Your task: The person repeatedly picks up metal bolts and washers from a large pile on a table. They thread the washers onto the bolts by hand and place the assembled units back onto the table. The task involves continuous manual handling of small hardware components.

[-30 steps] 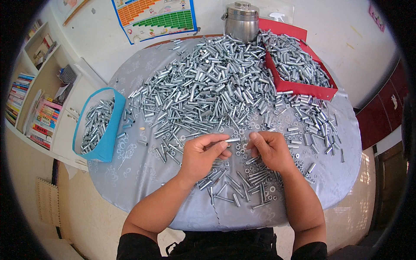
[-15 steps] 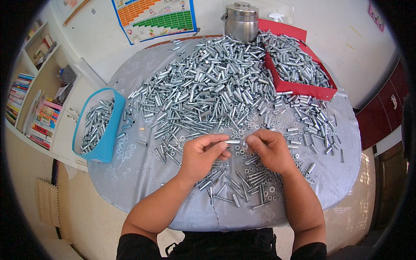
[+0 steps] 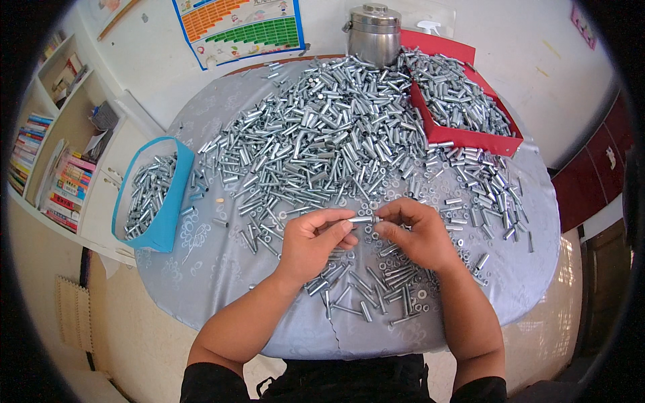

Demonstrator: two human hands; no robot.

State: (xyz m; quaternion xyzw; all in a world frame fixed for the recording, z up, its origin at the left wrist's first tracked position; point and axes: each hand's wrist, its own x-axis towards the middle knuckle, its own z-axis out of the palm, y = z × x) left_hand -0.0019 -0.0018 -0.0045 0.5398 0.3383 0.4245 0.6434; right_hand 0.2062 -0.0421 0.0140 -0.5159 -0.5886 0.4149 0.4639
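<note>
Round table (image 3: pixel 201 282) w/ a grey patterned cloth fills the view, set against a pale wall. Your left hand (image 3: pixel 311 243) and right hand (image 3: pixel 418 233) meet near the table's front-centre, both pinching one small silver metal sleeve (image 3: pixel 361 219) that lies level between them: left fingertips grip its left end, right thumb and forefinger close on its right end. Neither hand is slack; both are curled round that one piece, held just above the cloth.

Right under and in front of your hands lies a loose scatter of bolts and washers (image 3: pixel 383 289). Beyond your fingers, the big heap of silver sleeves (image 3: pixel 322 134) covers most of the table's middle and far side. To your left, at the table edge, a blue bin (image 3: pixel 164 215) holds more of the same parts. Far right, a red tray (image 3: pixel 470 138) is also full of them. At the back, touching the heap, stands a steel lidded pot (image 3: pixel 373 32). A colourful chart (image 3: pixel 238 25) hangs on the wall, and bookshelves (image 3: pixel 47 154) sit far left.
</note>
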